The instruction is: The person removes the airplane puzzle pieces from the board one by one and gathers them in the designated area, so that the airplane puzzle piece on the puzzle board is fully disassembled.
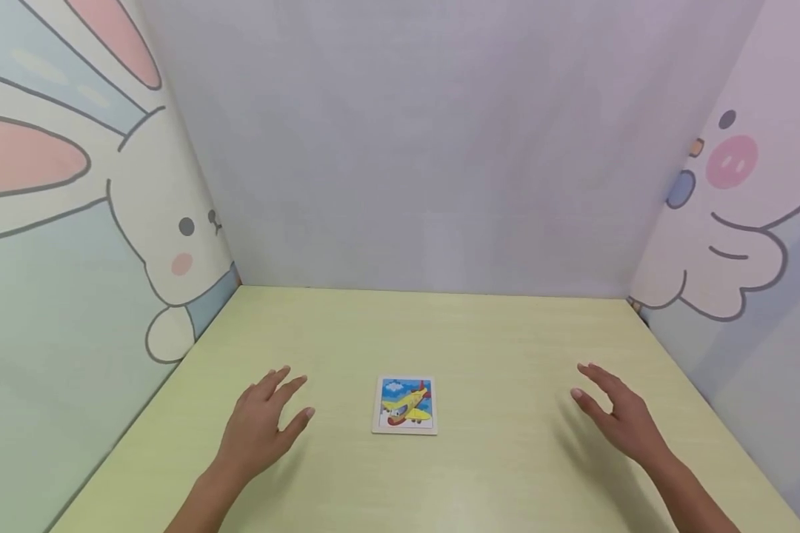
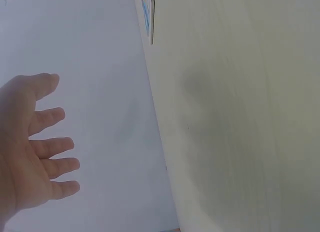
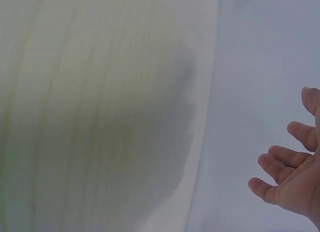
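Observation:
A small square picture puzzle (image 1: 405,406) with a pale frame lies flat on the table, showing a yellow and red airplane on a blue sky. To its left my left hand (image 1: 260,426) hovers over the table with fingers spread, holding nothing. My right hand (image 1: 620,418) is held above the table farther off to the right, fingers loosely extended and also bare. In the left wrist view, the edge of the puzzle (image 2: 148,14) shows at the top, apart from the left hand (image 2: 32,147). Only the right hand (image 3: 295,172) and its shadow appear in the right wrist view, without the puzzle.
The pale yellow table (image 1: 480,340) meets a plain grey back wall (image 1: 433,148). A side wall with a cartoon rabbit (image 1: 153,244) stands at left, and one with a cartoon pig (image 1: 727,222) at right.

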The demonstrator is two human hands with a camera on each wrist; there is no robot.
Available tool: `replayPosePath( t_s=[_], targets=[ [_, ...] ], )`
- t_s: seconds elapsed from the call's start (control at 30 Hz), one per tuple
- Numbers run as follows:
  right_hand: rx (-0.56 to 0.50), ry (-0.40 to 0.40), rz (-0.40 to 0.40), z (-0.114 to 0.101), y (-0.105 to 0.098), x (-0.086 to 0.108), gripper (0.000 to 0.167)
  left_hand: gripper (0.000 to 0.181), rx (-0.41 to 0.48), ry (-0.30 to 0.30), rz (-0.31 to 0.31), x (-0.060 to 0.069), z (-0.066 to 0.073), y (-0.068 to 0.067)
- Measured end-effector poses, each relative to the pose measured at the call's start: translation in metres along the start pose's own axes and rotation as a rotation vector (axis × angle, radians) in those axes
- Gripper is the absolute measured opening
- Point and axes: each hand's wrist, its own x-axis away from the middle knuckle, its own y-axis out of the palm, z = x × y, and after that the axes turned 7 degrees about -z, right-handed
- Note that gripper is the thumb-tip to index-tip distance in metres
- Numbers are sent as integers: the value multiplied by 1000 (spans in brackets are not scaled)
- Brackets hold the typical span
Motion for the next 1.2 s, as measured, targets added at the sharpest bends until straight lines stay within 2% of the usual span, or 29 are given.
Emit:
replayPosePath(
  t_s=[0.23, 0.4, 0.6, 0.87, 1.03, 1.2],
  targets=[
    [-93, 73, -20, -6, 11, -1, 39, 41, 42, 30, -36, -3, 15, 11],
    [-169, 53, -51, -13, 20, -4, 39, 42, 55, 44, -88, -9, 25, 17],
    [-225, 35, -80, -21, 30, -8, 37, 40, 73, 27, -148, -15, 34, 22],
    [-350, 19, -139, -33, 44, -19, 39, 38, 115, 17, -253, -21, 48, 30],
    [-417, 20, -164, -39, 52, -25, 40, 38, 106, 14, -325, -24, 53, 38],
    [-445, 6, -197, -45, 61, -30, 41, 37, 110, 36, -349, -24, 58, 47]
  ],
)
